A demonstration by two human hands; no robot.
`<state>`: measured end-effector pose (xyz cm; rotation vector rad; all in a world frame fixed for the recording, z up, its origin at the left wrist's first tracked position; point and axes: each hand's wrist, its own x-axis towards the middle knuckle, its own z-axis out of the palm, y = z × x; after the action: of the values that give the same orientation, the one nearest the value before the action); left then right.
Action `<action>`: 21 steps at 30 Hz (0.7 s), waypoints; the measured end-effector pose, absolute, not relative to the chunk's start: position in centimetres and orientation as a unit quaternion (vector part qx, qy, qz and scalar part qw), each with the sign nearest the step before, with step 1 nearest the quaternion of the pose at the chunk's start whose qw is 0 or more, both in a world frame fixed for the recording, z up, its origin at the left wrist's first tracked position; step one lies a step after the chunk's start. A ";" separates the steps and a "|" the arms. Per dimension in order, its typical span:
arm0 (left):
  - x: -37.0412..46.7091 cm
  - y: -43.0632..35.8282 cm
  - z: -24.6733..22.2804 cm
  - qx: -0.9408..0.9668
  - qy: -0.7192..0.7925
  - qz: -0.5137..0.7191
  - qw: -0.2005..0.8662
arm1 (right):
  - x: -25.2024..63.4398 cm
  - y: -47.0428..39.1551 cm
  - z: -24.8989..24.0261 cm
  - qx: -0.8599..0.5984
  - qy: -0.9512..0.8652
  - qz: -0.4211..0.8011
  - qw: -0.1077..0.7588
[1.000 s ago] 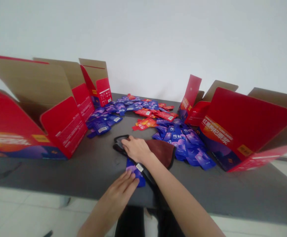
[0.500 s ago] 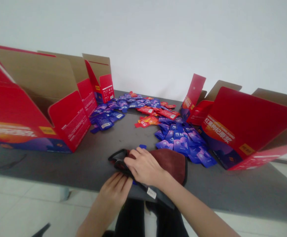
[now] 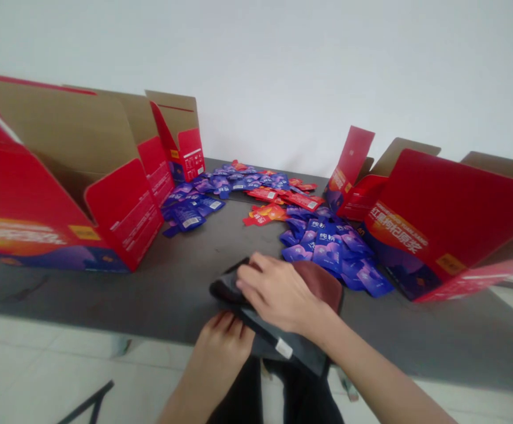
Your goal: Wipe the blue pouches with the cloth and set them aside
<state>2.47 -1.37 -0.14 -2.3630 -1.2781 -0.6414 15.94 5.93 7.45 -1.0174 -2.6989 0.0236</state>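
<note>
At the table's front edge lies a brown and dark grey fabric pouch [image 3: 324, 284] with black edging and a small white tag. My left hand [image 3: 226, 341] is closed at the pouch's near-left edge, its fingertips partly hidden under the black trim. My right hand [image 3: 278, 291] lies over the pouch from above, fingers curled and gripping the fabric near its left end. Just beyond the pouch is a pile of blue-purple sachets [image 3: 327, 250]. What is inside the pouch, if anything, is hidden.
Open red cartons [image 3: 123, 215] stand on the left of the grey table [image 3: 185, 253]. More open red cartons [image 3: 419, 229] are on the right. Red sachets [image 3: 265, 213] and further blue sachets [image 3: 189, 213] lie between them. A white wall [image 3: 274, 76] rises behind.
Both hands and the pouch have shifted slightly right. The pouch's left end has folded down under my right hand, and the bits of blue sachet beside the hands are out of sight.
</note>
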 end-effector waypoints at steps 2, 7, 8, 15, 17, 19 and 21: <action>2.6 -1.3 -0.1 -0.837 -0.455 -0.240 0.186 | 16.3 5.2 6.0 -0.348 -0.934 0.012 0.084; 2.6 -1.0 -0.3 -0.837 -0.410 -0.283 0.226 | 15.5 8.4 3.2 -0.381 -0.923 -0.003 0.048; 2.6 -0.9 -0.4 -0.837 -0.404 -0.287 0.232 | 15.1 9.6 3.0 -0.396 -0.917 -0.011 0.046; 3.1 -0.8 -0.6 -0.833 -0.436 -0.284 0.189 | 14.0 12.6 6.5 -0.462 -0.880 -0.039 0.107; 3.2 -0.8 -0.6 -0.834 -0.431 -0.292 0.182 | 14.7 10.4 8.1 -0.432 -0.882 -0.042 0.181; 3.2 -0.8 -0.6 -0.834 -0.435 -0.291 0.175 | 15.6 7.8 8.6 -0.380 -0.904 -0.030 0.192; 3.2 -0.9 -0.5 -0.833 -0.445 -0.281 0.173 | 16.4 5.8 7.8 -0.332 -0.932 -0.017 0.145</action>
<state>3.19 -0.92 -0.52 -2.3612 -1.2616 -0.7977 16.37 5.77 7.76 -0.9560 -2.6857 -0.0493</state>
